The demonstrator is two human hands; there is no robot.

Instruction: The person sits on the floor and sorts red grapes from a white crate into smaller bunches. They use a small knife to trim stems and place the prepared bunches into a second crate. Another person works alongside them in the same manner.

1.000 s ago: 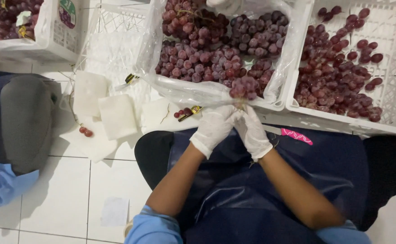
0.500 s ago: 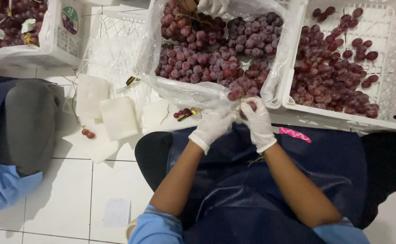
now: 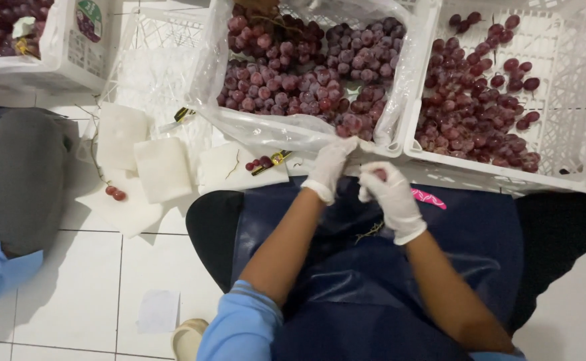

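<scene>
Both hands have come back a little from the crate since a moment ago, and the right one now sits lower, over the lap.

The left hand in a white glove (image 3: pixel 328 167) is pinching the clear plastic liner bag (image 3: pixel 286 130) at the near edge of the middle white plastic crate (image 3: pixel 400 144), with its fingers closed on the plastic. The right hand in a white glove (image 3: pixel 390 194) is curled into a loose fist just in front of that crate, and something small and reddish shows at its fingertips; it looks like 1 grape, but I cannot tell for sure.

The big pile of red grapes (image 3: pixel 306 73) is lying inside the liner in that crate. More loose red grapes (image 3: pixel 480 100) are lying in the crate to its right.

This looks like the sorting step, picking grapes 1 by 1. The next move is calling for a soft grip so no grape gets squashed.
</scene>
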